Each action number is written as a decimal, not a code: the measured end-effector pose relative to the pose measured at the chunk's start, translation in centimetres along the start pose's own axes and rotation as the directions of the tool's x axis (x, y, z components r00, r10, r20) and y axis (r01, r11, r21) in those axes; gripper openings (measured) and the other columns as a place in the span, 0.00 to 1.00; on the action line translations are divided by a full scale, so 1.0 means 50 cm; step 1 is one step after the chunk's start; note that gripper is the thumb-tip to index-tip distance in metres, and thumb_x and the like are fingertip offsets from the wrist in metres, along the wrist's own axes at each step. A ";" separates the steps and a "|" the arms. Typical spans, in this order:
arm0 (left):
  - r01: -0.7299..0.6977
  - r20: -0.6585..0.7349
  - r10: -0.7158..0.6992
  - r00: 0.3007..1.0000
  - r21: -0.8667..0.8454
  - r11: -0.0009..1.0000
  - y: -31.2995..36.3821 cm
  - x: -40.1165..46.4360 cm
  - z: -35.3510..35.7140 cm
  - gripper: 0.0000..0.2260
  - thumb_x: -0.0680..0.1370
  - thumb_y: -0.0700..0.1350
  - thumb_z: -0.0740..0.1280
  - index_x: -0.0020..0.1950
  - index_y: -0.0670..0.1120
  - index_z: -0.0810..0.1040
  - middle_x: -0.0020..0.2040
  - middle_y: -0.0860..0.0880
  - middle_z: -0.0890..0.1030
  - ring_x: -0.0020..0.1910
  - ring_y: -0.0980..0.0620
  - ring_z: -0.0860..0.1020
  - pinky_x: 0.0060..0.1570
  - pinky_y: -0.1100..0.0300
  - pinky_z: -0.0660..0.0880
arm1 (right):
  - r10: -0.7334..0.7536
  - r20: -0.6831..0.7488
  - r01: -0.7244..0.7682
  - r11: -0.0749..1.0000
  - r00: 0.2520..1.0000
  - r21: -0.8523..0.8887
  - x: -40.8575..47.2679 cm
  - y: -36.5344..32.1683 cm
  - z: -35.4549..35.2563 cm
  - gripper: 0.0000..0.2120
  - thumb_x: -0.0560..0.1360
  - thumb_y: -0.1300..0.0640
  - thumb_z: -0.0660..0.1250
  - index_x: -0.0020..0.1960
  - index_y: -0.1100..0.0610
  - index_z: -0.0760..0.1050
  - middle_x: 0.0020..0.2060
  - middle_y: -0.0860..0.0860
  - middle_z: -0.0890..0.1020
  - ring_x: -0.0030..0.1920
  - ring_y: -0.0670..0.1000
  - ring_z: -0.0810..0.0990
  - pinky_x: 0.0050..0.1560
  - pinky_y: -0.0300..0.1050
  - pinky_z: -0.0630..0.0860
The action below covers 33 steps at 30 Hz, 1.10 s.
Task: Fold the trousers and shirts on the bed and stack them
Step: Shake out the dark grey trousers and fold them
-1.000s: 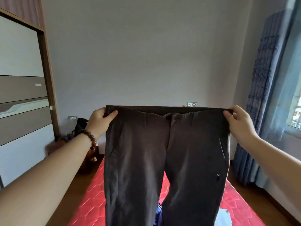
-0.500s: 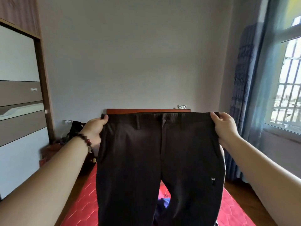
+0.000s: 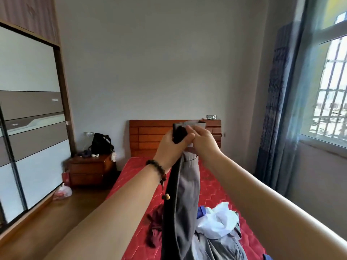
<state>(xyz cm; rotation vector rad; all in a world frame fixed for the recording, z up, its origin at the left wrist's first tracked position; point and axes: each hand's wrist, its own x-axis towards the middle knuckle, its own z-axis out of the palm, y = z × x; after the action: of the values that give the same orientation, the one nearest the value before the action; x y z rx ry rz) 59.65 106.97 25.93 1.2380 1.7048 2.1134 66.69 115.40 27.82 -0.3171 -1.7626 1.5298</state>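
Head view, room: a grey wall, a wardrobe (image 3: 32,113) on the left, and a window (image 3: 330,102) with a blue curtain (image 3: 276,117) on the right.
Bed (image 3: 212,186): red mattress with a wooden headboard (image 3: 150,137).
Trousers (image 3: 180,207): dark pair, held up above the bed and doubled lengthwise, hung down in a narrow strip.
Clothes pile (image 3: 217,222): white, blue and grey garments lay on the bed, just right of the hanging trousers; a dark red garment (image 3: 155,228) lay to their left.
Nightstand (image 3: 90,169): beside the bed, with a black bag (image 3: 101,143) on top.
Left hand (image 3: 172,147): grip clamped on the waistband.
Right hand (image 3: 204,141): touching the left, fingers pinched the same waistband.
Bracelet (image 3: 157,167): beads on the left wrist.
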 end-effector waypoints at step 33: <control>0.000 -0.125 -0.011 0.992 -0.087 0.996 0.240 0.007 -0.337 0.04 0.74 0.40 0.72 0.47 0.41 0.82 0.46 0.45 0.85 0.48 0.47 0.84 0.45 0.57 0.80 | 0.016 0.284 0.027 0.989 0.959 -0.144 -0.042 -0.026 -0.022 0.23 0.57 0.53 0.81 0.50 0.56 0.82 0.46 0.53 0.86 0.47 0.53 0.85 0.49 0.47 0.80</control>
<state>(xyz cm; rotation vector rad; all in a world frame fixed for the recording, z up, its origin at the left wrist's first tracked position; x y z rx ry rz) 52.39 90.67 36.40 1.0964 1.6415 2.2805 69.21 114.55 28.19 -0.1691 -2.1054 1.5030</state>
